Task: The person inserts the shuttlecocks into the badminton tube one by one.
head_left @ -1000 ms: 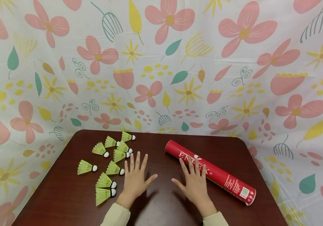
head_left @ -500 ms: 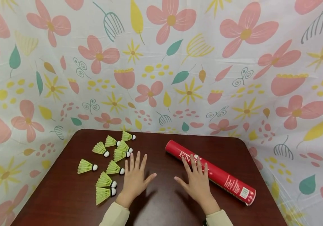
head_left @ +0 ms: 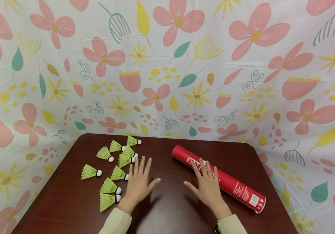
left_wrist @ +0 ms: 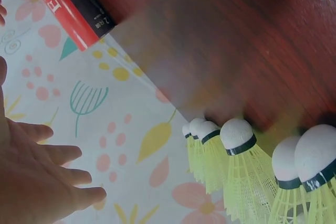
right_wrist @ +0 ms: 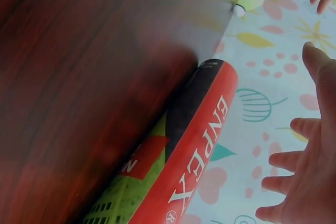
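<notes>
Red shuttlecock tube (head_left: 218, 178) lying across dark table (head_left: 167, 208), toward 3 o'clock; right hand (head_left: 207, 188) fingers spread, reaching over it. Left hand (head_left: 138, 183) flat, spread, beside green shuttlecocks (head_left: 117, 162) at 9 o'clock.

Table (head_left: 167, 211) (dark wood): shuttlecocks (head_left: 109, 186), red tube (head_left: 232, 184)

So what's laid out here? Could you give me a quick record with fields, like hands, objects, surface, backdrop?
left hand: open, fingers spread, flat over the table beside the shuttlecocks
right hand: open, fingertips over the red tube
shuttlecocks: nine, yellow-green with white tips, lying in a loose group on the table's left
red tube: long, lying on its side, angled across the right
table: dark brown wood
backdrop: floral cloth
</notes>
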`<state>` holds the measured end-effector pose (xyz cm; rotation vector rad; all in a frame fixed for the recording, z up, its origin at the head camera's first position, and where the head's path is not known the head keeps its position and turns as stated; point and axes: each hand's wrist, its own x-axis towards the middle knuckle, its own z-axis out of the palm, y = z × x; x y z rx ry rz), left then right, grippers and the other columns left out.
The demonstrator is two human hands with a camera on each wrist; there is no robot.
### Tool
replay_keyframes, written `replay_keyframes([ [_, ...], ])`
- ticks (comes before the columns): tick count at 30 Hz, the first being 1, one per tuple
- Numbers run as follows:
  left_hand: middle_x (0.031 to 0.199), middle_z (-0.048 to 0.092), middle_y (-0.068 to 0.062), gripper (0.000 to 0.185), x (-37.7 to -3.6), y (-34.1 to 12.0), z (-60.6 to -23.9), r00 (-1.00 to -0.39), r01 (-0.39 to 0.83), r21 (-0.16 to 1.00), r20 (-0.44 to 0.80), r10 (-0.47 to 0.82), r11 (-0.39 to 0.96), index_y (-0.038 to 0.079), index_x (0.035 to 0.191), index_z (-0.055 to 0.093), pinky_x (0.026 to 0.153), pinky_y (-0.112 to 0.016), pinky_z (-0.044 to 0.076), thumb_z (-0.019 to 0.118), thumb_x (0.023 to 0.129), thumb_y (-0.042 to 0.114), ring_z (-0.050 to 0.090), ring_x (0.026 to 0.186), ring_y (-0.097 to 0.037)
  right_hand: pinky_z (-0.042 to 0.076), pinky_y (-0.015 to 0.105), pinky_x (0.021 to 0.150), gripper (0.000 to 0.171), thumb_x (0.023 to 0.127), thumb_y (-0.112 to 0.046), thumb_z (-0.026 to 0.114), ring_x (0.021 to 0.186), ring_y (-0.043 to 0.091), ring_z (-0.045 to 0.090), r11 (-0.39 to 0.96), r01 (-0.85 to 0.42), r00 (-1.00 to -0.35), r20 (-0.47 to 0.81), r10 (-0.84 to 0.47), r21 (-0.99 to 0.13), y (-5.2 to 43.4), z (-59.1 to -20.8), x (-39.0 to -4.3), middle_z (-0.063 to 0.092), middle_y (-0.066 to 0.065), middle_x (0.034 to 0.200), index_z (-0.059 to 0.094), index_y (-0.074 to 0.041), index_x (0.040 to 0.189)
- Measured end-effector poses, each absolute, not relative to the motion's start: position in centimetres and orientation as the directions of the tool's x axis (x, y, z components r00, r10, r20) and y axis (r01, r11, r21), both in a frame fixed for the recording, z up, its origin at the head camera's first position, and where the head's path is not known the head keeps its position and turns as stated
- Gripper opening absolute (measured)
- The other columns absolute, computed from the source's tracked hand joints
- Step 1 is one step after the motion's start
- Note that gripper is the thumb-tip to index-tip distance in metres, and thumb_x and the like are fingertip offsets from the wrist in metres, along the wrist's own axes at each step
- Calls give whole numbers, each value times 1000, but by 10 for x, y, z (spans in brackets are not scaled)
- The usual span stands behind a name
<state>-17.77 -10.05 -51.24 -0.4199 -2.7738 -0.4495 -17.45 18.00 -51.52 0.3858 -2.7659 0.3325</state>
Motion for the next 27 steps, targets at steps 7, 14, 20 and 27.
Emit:
replay_keyframes([
  [7,154,25,-22,81,-179,-109,-511,-898,345,265,373,234,901,9,151,31,111,-61,19,59,90,54,14,143,-43,12,65,110,89,80,-58,69,139,46,23,931,-314,-909,343,-238,-185,186,-515,-183,27,21,153,35,-15,149],
  [14,153,27,-23,75,-179,-117,-505,-888,366,308,399,230,878,7,149,34,108,-62,22,64,91,43,17,142,-44,14,66,108,88,80,-54,71,137,46,24,918,-340,-899,357,-253,-206,195,-520,-193,30,22,151,34,-14,149],
  [20,155,25,-21,73,-178,-128,-495,-903,353,377,375,208,856,7,150,32,110,-61,20,64,92,39,15,143,-42,10,64,111,87,83,-52,69,140,43,21,904,-352,-910,316,-270,-242,201,-518,-202,28,20,153,31,-14,151],
  [27,153,28,-21,71,-174,-145,-490,-906,353,420,378,192,836,5,149,33,109,-62,21,67,92,30,20,141,-43,12,61,112,86,84,-50,68,140,41,22,897,-380,-904,297,-308,-225,209,-522,-213,29,18,154,30,-13,151],
])
